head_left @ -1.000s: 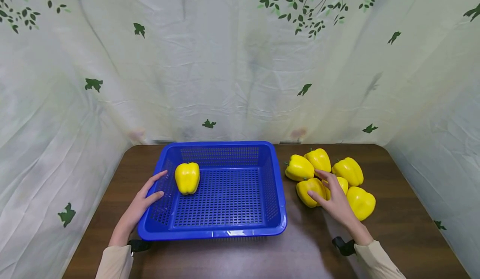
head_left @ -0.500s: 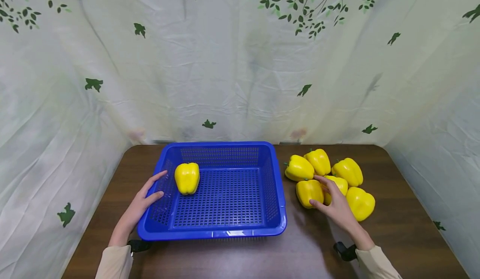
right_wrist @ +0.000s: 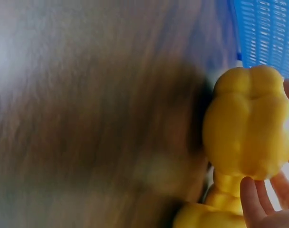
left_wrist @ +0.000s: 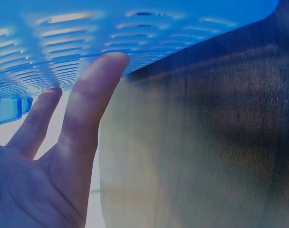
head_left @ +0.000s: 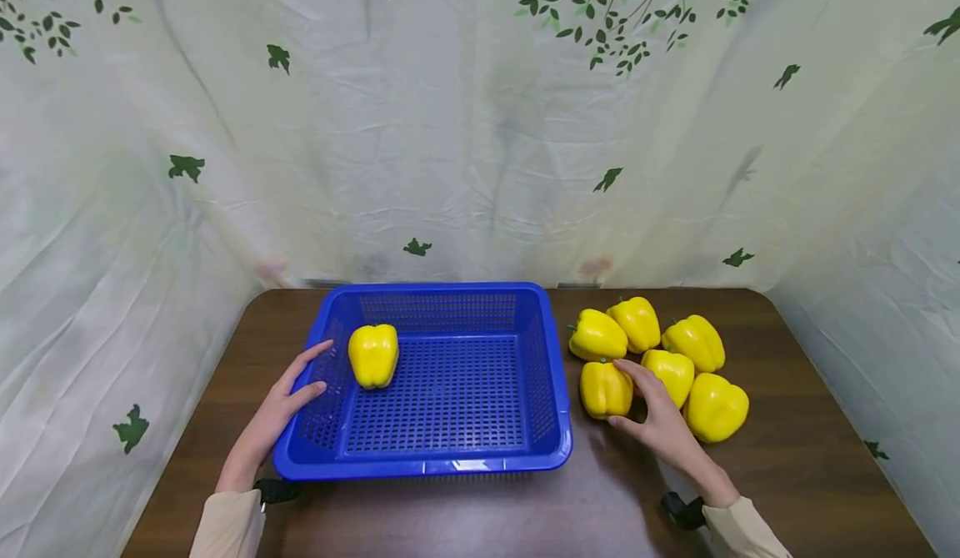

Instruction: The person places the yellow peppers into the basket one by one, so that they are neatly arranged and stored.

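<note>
Pepper (head_left: pixel 604 389) between right-hand fingers (head_left: pixel 628 369) and thumb, upright, beside basket (head_left: pixel 558 391)

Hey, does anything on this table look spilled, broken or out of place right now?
Nothing stands out. One yellow pepper stands in the blue basket, five more sit clustered on the table beside it. The left hand rests on the basket's side; the right hand holds the nearest pepper.
</note>
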`<state>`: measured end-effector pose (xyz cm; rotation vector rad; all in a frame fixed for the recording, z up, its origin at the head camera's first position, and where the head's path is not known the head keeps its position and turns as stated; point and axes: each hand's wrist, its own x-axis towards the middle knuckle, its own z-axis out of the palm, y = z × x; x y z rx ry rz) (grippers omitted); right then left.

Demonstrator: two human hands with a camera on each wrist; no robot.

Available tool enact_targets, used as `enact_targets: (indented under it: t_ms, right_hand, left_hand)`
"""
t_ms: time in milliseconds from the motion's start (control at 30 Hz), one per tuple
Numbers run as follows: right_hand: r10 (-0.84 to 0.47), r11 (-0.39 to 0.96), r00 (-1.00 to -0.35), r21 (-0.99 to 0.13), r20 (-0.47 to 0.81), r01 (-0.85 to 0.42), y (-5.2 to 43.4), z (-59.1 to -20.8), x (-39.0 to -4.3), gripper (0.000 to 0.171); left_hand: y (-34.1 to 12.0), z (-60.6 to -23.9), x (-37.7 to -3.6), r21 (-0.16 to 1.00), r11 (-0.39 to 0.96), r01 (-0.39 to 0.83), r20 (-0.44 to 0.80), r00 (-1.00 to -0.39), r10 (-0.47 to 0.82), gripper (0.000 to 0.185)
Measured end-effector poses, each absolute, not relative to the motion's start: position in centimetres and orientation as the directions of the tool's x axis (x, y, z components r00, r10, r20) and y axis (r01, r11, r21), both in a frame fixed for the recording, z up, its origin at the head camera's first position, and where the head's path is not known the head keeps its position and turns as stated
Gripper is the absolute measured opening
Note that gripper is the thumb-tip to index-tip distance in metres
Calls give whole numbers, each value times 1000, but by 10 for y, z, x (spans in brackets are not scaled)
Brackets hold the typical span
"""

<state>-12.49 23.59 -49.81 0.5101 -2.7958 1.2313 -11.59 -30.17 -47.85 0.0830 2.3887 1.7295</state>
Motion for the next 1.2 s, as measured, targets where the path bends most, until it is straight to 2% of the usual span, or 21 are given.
enact_targets:
  t_ms: [433,867,1200]
  right_hand:
    - [-268,613,-952,-735,150,-289,231,-505,-128,81]
    - [-281,635,-937,-693,207,-343,233,-508,-130,78]
    - [-225,640,-949,-701,222,-316,231,-489,-133,79]
  left_hand:
    - [-301,-478,-117,952,296,-75,-127,-979,161,55]
    - [-302,-477,-115,951,302,-72,-126,-979,161,55]
    - [-302,-477,-116,951,302,-62,-117,-979,167,55]
